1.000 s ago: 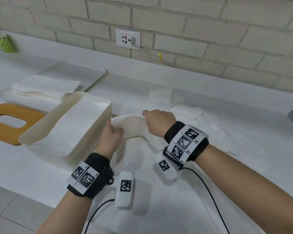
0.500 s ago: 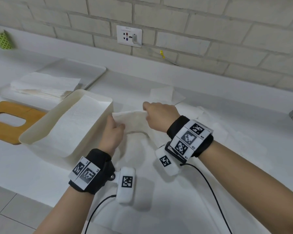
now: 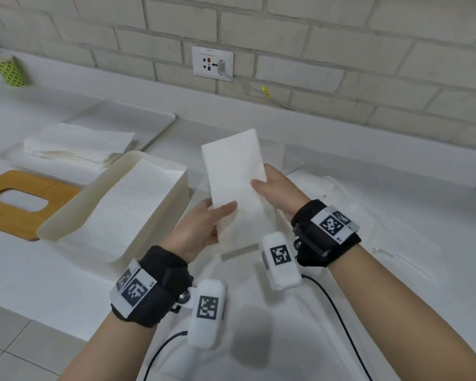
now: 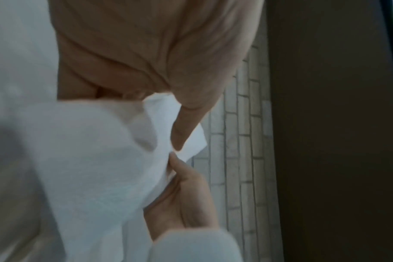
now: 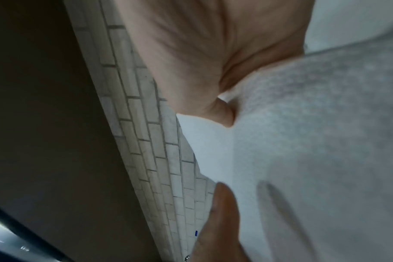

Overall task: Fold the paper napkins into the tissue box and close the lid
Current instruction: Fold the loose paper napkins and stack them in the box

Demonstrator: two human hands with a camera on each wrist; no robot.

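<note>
Together left hand [image 3: 201, 229] and right hand [image 3: 279, 191] pinch an upheld napkin [image 3: 235, 174].

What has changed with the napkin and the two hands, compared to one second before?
The napkin was lifted off the counter and now stands upright in the air as a narrow folded strip. Both hands turned palms up: the left hand pinches its lower left edge, the right hand its right edge. The tissue box, wooden lid and napkin stack did not move.
</note>
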